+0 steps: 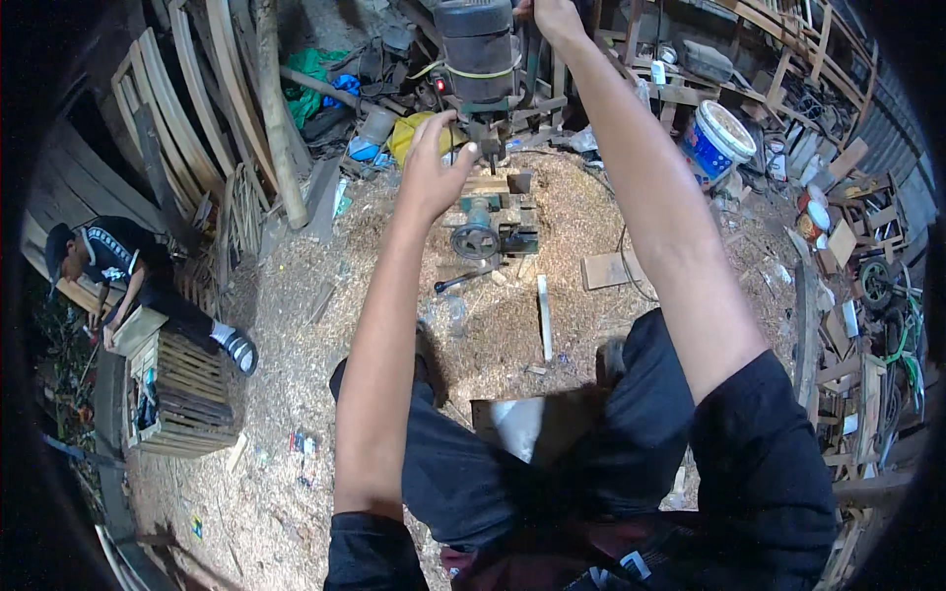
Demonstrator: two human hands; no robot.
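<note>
A drilling machine with a dark cylindrical motor [480, 54] stands in front of me. Below its motor, a chuck with a bit [493, 158] points down at a vise table [503, 202] that has a round handwheel [476, 241]. My left hand [432, 167] is raised just left of the chuck, thumb and fingers apart, with nothing visible in it. Up beside the motor's right side, my right hand [555, 18] is closed at the top edge of the picture. What it grips is mostly cut off. A piece of wood [485, 184] appears to lie on the vise table.
Sawdust and shavings cover the floor [394, 295], with a wood strip [545, 317], a flat board [609, 271] and a black-handled lever [463, 283]. A person [118, 261] sits at left beside a slatted crate [182, 394]. A bucket [717, 143] and scrap wood line the right.
</note>
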